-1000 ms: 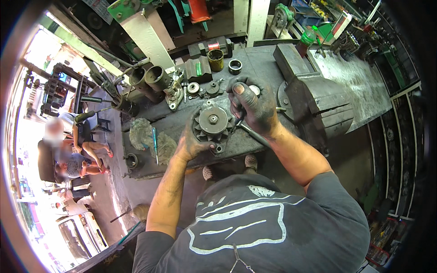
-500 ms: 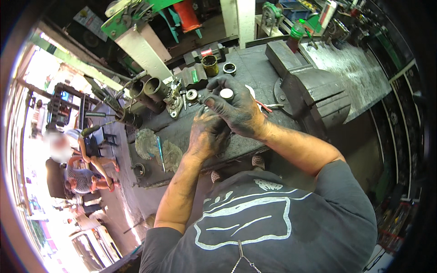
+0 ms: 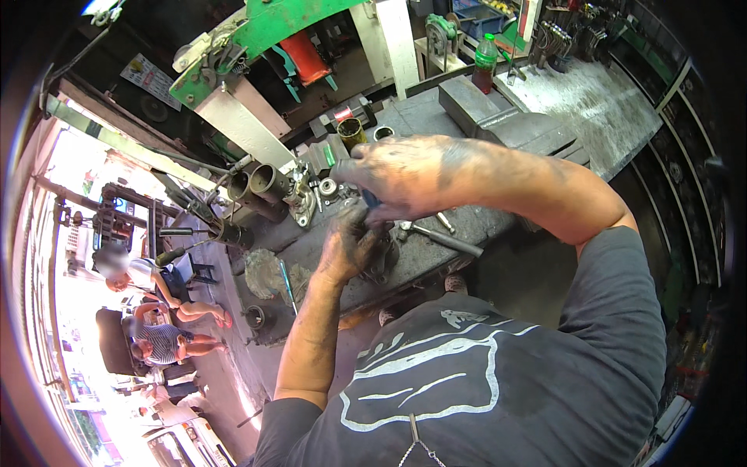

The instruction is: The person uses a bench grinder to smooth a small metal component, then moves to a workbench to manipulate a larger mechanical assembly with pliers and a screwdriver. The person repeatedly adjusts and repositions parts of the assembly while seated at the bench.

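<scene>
My left hand (image 3: 350, 243), blackened with grease, is closed low over the bench, its fingers curled by a dark metal part (image 3: 381, 261). Just above it is my right hand (image 3: 377, 175), smeared by motion, its forearm stretched across the bench from the right. Between the two hands shows a small dark bluish thing (image 3: 371, 200), too blurred to name. What my right fingers hold, if anything, is hidden. A hammer (image 3: 447, 240) lies to the right of my hands. Beyond them are a small round metal part (image 3: 327, 187) and a flanged metal housing (image 3: 301, 204).
A bench vise (image 3: 517, 128) stands at the right, partly behind my forearm. Two metal cylinders (image 3: 268, 183) and a yellowish tin (image 3: 352, 132) stand farther back. A blue screwdriver-like tool (image 3: 288, 286) lies near a crumpled plastic bag (image 3: 264, 272). A bottle (image 3: 485, 62) holds dark red liquid.
My right hand has turned over, its elbow swinging up and outward. The white-faced round piece in it no longer shows. The view has shifted, and the hammer has come into sight.
</scene>
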The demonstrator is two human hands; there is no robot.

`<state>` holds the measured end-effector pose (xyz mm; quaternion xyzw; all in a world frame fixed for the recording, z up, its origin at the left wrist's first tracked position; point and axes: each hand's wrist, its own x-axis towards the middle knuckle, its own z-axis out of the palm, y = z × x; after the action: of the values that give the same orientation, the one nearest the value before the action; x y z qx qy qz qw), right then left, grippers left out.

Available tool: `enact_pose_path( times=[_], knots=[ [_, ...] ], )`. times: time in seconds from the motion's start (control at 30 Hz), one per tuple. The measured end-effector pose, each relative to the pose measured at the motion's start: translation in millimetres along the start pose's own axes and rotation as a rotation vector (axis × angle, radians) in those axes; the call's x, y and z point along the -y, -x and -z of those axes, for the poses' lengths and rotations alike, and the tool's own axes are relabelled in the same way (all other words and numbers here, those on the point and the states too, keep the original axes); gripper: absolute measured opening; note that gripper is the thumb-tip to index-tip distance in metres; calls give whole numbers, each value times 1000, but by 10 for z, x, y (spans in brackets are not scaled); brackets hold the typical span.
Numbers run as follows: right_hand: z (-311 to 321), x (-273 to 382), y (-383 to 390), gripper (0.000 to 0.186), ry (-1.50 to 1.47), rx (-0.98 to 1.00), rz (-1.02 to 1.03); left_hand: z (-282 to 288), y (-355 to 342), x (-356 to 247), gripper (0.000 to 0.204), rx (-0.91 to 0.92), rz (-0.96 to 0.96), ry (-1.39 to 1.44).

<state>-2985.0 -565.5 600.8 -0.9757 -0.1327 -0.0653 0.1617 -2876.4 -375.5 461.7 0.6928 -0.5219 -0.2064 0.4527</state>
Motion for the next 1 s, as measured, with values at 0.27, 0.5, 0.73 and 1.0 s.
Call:
enact_pose_path(
  times=[0.27, 0.5, 0.73, 1.0],
  knots=[
    [-37, -4, 11, 33, 82, 54, -93, -61, 46, 25, 31, 4, 280, -43],
    [-62, -16, 52, 44, 95, 19, -89, -12, 78, 122, 35, 24, 116, -190],
    [22, -52, 35, 41, -10, 121, 20, -32, 85, 109, 40, -26, 149, -113],
    [-12, 31, 46, 48, 32, 30, 56, -18, 78, 134, 39, -7, -52, -311]
  ],
)
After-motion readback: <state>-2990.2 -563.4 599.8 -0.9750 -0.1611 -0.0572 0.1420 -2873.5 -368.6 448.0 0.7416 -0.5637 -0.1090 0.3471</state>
